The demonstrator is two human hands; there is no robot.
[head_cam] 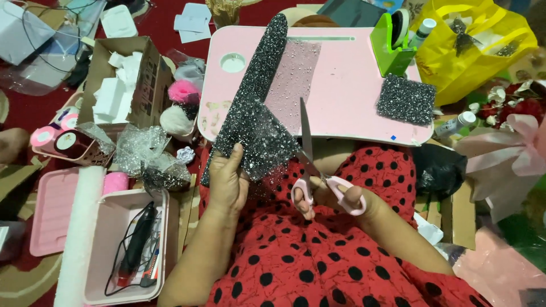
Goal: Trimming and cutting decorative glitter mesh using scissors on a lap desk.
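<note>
Your left hand [227, 181] pinches the lower edge of the black glitter sheet [256, 122], thumb on top; the sheet's rolled upper end runs up over the pink lap table [347, 91]. Right hand [335, 196] grips the pink-handled scissors [310, 165], fingers thru the loops, blades nearly closed, tip up beside the sheet's right edge. Both forearms low over your lap.
</note>
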